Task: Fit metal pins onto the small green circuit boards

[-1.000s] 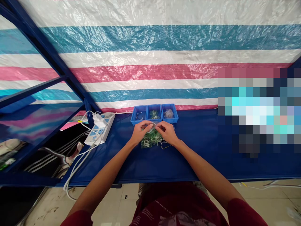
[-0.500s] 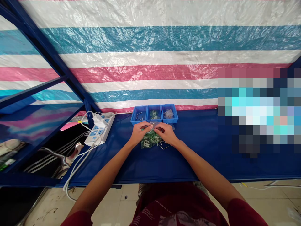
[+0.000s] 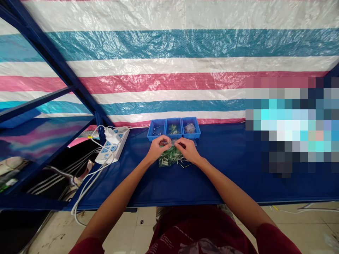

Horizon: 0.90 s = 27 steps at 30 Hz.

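My left hand [image 3: 157,148] and my right hand [image 3: 186,149] meet over the table, thumbs and fingertips pinched together. Between them shows a small clear plastic bag [image 3: 173,142], gripped at its edges; its contents are too small to make out. Right beneath the hands lies a heap of green-tinted clear packets [image 3: 166,159] with small metal parts. Several thin loose metal pins [image 3: 182,163] lie at the heap's right side, by my right wrist. Another bit of clear plastic [image 3: 195,142] sticks out behind my right hand.
Three joined blue bins [image 3: 156,138] stand behind my hands, holding pins on the left, green packets in the middle and clear bags on the right. At left, a white power strip [image 3: 112,145] trails cables [image 3: 82,192] over the blue table's [image 3: 227,141] edge. A blue frame post [image 3: 63,70] rises beyond.
The fingertips of both hands have shifted slightly, with a little more gap between the hands. The bag between them sits a bit lower. The heap and bins have not moved.
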### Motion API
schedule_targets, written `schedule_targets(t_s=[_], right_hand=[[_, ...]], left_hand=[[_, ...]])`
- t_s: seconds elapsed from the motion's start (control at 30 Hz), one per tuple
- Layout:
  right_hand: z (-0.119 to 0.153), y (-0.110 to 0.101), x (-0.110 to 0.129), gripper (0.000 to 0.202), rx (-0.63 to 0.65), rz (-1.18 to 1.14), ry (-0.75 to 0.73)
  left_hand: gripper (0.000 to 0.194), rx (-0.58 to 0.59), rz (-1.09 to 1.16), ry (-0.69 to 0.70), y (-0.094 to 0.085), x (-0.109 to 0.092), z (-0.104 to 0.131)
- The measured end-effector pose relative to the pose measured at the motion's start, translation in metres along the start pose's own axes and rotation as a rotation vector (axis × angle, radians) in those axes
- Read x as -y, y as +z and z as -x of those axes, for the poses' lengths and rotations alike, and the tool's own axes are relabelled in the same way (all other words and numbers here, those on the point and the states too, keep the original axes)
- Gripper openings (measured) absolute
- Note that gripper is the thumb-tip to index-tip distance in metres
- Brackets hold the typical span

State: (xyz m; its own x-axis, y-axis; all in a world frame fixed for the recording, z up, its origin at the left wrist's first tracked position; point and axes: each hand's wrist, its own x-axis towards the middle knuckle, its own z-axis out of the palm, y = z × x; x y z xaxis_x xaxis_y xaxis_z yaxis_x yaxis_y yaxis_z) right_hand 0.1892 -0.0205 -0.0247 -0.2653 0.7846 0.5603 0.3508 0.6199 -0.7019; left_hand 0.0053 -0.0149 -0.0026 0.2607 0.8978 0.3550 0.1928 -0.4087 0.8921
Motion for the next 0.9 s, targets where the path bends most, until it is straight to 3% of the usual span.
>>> schedule_targets(t_s=[0.2, 0.4, 0.6, 0.77, 0.9], right_hand=[[0.0008, 0.0025, -0.0015, 0.026, 0.053, 0.014, -0.013], [0.0014, -0.0001, 0.0018, 0.019, -0.065, 0.038, 0.011], [0.0021, 0.0008, 0.0049, 0.020, -0.066, -0.008, 0.041], [0.0042, -0.0004, 0.0051, 0.029, -0.045, -0.116, 0.035], [0.0054, -0.0001, 0.0036, 0.033, -0.038, -0.088, -0.036]], left_hand=[[0.027, 0.002, 0.030, -0.047, 0.0001, 0.0012, 0.0000], [0.027, -0.012, 0.020, -0.037, 0.0004, 0.0021, -0.0001], [0.029, -0.027, -0.006, -0.024, -0.0010, -0.0006, -0.0010], [0.029, 0.025, 0.053, -0.027, -0.0035, -0.0016, -0.0017], [0.046, 0.078, 0.194, -0.083, -0.0030, -0.0040, -0.0008]])
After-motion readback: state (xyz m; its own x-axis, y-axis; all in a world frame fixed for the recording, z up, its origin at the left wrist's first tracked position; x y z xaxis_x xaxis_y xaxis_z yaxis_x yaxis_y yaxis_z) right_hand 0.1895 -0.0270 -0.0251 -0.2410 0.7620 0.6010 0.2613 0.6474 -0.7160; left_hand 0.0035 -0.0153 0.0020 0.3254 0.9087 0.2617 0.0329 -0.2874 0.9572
